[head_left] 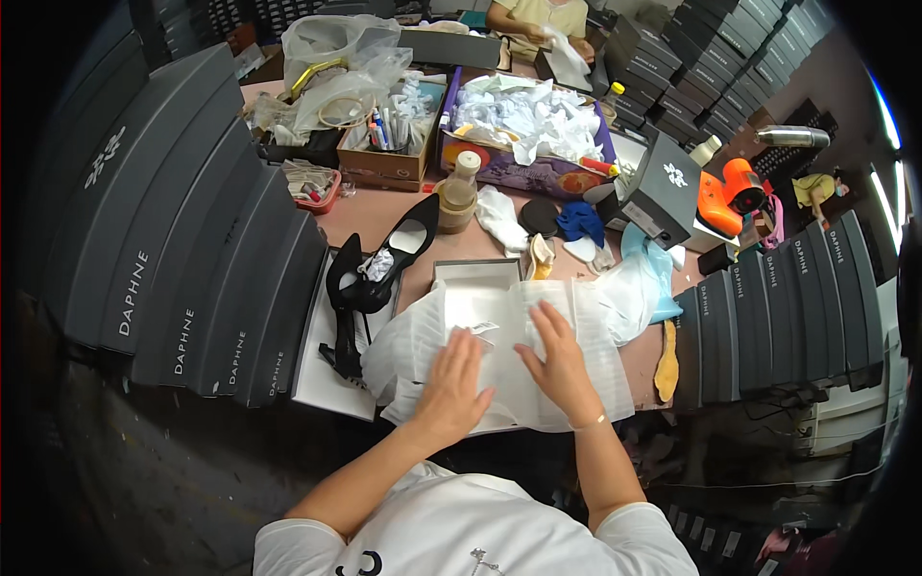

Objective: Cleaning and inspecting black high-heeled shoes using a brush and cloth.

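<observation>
My left hand (451, 389) and my right hand (560, 365) lie flat, fingers spread, on white tissue paper (499, 350) that covers an open shoe box (475, 274) at the table's near edge. Neither hand grips anything. A small white tag (483, 328) sits on the paper between the hands. To the left, two black high-heeled shoes (370, 274) rest on a white box lid (327, 370), one stuffed with crumpled paper.
Dark grey shoe boxes (182, 259) are stacked on the left, more on the right (768, 317). Further back are a box of crumpled white paper (528, 120), a cardboard box with pens (389, 134), a tape roll (459, 197) and an orange tool (730, 197). Another person (538, 24) works across the table.
</observation>
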A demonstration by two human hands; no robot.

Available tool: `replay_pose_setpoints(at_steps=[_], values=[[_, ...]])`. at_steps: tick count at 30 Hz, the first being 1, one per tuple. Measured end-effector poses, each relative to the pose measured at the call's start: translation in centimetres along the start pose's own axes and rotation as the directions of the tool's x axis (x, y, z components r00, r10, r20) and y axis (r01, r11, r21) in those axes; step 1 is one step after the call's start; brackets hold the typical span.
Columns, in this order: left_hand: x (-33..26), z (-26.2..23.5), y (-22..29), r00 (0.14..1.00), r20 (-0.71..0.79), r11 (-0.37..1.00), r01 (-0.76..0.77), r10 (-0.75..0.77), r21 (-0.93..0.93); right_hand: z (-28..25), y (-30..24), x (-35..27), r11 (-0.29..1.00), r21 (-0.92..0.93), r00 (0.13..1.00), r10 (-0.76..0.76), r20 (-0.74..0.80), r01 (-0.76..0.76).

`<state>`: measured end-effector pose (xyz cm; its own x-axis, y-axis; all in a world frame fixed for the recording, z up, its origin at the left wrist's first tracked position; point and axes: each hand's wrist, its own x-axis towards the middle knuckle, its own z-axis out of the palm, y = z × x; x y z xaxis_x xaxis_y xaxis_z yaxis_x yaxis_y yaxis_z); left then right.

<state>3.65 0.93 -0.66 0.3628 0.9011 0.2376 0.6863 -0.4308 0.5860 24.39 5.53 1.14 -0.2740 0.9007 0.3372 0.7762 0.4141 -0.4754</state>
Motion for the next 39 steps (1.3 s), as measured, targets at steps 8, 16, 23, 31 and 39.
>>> replay_pose_setpoints(at_steps=[8,16,23,31,39], values=[[-0.5,5.5,-7.5,0.734,0.379,0.252,0.590,-0.564,-0.767,2.6,2.5,-6.6,0.826,0.215,0.831,0.432,0.350,-0.520],[0.5,1.3,-4.7,0.873,0.201,0.400,0.394,-0.444,-0.827,1.9,0.9,-7.5,0.810,0.300,0.841,0.381,0.384,-0.504],[1.8,-1.7,-2.2,0.998,-0.029,0.995,0.057,-0.059,-0.079,-0.9,3.9,0.4,0.880,0.175,0.873,0.376,0.311,-0.441],[3.7,5.6,-1.2,0.876,0.475,0.975,-0.172,0.085,0.142,10.4,13.5,10.8,0.959,-0.283,0.969,0.061,0.238,0.010],[2.0,5.7,-2.1,0.825,0.565,0.962,-0.143,-0.014,0.232,1.0,5.8,10.7,0.875,0.458,0.987,0.128,0.102,-0.160]])
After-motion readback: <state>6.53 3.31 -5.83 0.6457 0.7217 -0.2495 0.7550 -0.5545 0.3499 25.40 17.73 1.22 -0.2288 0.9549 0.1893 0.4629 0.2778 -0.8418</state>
